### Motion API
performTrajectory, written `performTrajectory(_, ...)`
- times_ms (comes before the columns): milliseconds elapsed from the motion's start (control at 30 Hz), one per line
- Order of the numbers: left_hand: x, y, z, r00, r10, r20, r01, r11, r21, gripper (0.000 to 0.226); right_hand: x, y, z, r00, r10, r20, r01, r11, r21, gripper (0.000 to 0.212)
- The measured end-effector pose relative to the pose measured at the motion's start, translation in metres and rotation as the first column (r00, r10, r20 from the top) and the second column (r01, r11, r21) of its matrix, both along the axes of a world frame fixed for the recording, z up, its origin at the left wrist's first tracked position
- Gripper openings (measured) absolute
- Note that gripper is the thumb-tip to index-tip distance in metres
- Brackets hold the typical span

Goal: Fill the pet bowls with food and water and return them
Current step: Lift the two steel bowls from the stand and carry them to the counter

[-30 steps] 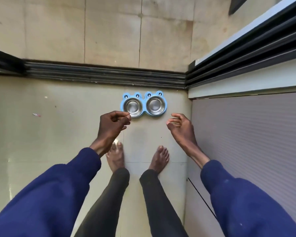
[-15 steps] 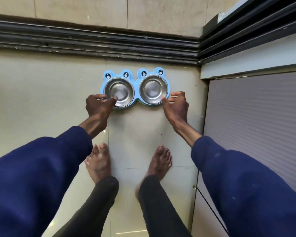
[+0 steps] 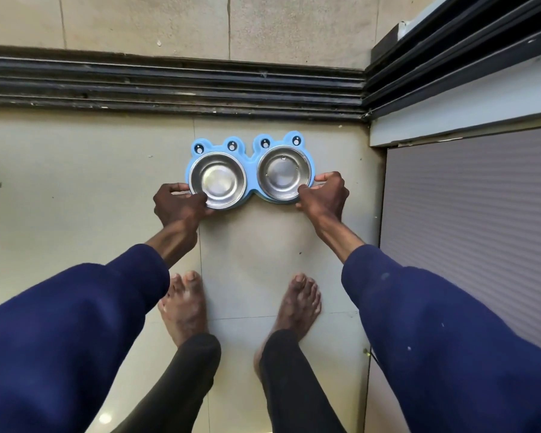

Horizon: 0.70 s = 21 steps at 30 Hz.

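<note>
Your left hand (image 3: 180, 204) and right hand (image 3: 324, 193) each grip one end of the bowl stand (image 3: 251, 165), whose long axis runs between them on the floor (image 3: 75, 189).

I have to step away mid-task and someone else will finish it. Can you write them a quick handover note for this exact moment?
Left hand: gripping the left end of the blue double-bowl holder.
Right hand: gripping its right end.
Holder sits on the floor by the door track, both steel bowls seated in it: left bowl, right bowl.
Done: holder grasped. Both bowls look empty.
Left: lift it, fill one bowl with food and one with water, return it here.
</note>
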<state>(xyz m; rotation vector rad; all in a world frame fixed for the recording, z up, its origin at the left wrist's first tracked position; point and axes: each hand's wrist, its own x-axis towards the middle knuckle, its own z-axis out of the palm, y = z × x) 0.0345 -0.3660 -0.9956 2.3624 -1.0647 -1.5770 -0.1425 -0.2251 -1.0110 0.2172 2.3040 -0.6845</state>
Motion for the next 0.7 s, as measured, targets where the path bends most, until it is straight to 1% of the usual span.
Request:
performTrajectory(67, 0.001, 0.002, 0.002, 1.000, 0.011, -0.023, -0.011, 1.000, 0.018, 0.034, 0.000, 0.000, 0.001, 0.998, -0.069, -0.002, 0.068, 0.997, -0.025, 0.028)
performTrajectory(167, 0.007, 0.005, 0.011, 0.995, 0.072, -0.076, -0.066, 0.995, 0.069, 0.032, 0.004, 0.003, 0.013, 0.993, -0.104, -0.062, 0.100, 0.993, -0.061, 0.017)
performTrajectory(233, 0.012, 0.008, 0.025, 0.986, 0.109, -0.126, -0.094, 0.988, 0.120, 0.030, 0.008, 0.007, 0.034, 0.989, -0.138, -0.058, 0.132, 0.986, -0.103, 0.013)
performTrajectory(333, 0.023, 0.012, 0.053, 0.967, 0.163, -0.198, -0.124, 0.973, 0.195, 0.029, 0.014, 0.019, 0.070, 0.986, -0.167, -0.006, 0.163, 0.969, -0.187, 0.017)
performTrajectory(400, 0.030, 0.013, 0.083, 0.947, 0.194, -0.254, -0.135, 0.963, 0.235, 0.029, 0.020, 0.026, 0.100, 0.983, -0.182, 0.016, 0.180, 0.957, -0.226, 0.021)
performTrajectory(500, 0.033, 0.014, 0.150, 0.907, 0.267, -0.327, -0.170, 0.940, 0.295, 0.033, 0.026, 0.032, 0.167, 0.977, -0.215, 0.010, 0.209, 0.937, -0.281, 0.026)
performTrajectory(567, 0.032, 0.015, 0.201, 0.879, 0.296, -0.374, -0.176, 0.930, 0.322, 0.029, 0.030, 0.033, 0.216, 0.963, -0.270, 0.025, 0.262, 0.904, -0.337, 0.026)
performTrajectory(633, 0.029, 0.009, 0.268, 0.848, 0.298, -0.439, -0.157, 0.931, 0.329, 0.023, 0.033, 0.027, 0.283, 0.929, -0.364, 0.064, 0.359, 0.848, -0.390, 0.030)
performTrajectory(700, 0.026, 0.004, 0.337, 0.814, 0.274, -0.512, -0.117, 0.941, 0.318, 0.021, 0.036, 0.023, 0.352, 0.904, -0.418, 0.093, 0.411, 0.786, -0.461, 0.028)
